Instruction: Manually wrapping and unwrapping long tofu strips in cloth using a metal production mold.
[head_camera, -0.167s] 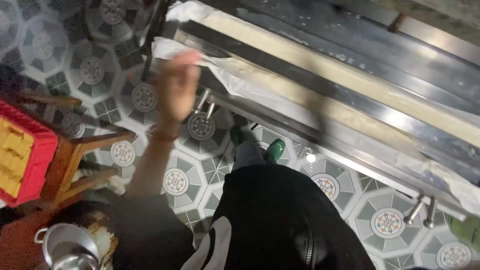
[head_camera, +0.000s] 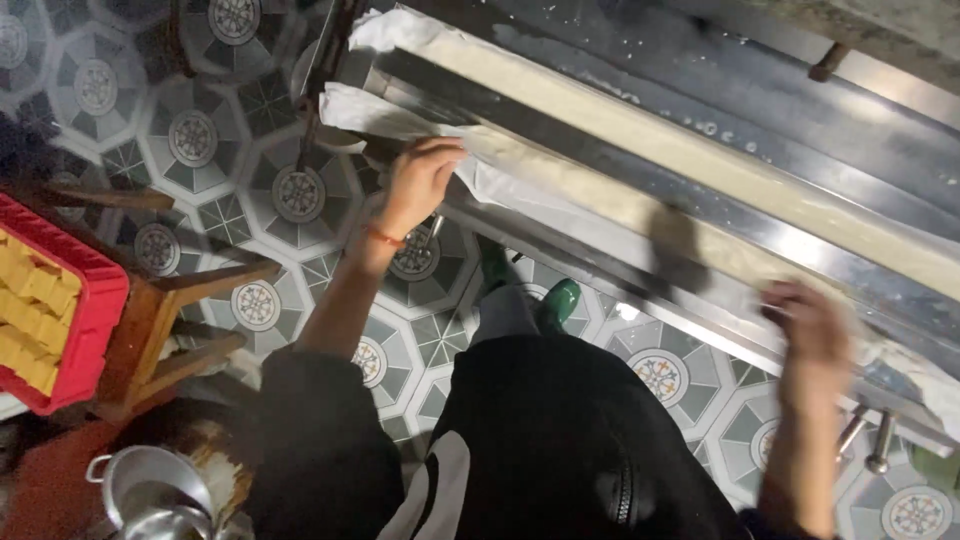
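Motion blurs the right hand (head_camera: 815, 335), its grip unreadable; beyond it the long metal tray (head_camera: 640, 170) runs off-frame.

Black sleeves (head_camera: 320, 450), red wrist band (head_camera: 383, 236), green boots (head_camera: 557, 303)

One head camera looks steeply down, close over hands (head_camera: 418, 183), trough (head_camera: 640, 190) and floor (head_camera: 200, 140).

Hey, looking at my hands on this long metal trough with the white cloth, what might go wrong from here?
The left hand grips the white cloth at the trough's edge; a hard pull might tear it or spill the pale filling. The right hand is blurred, so it may catch the metal rim. The green boots stand close underneath, where drips could make the tiled floor slippery.
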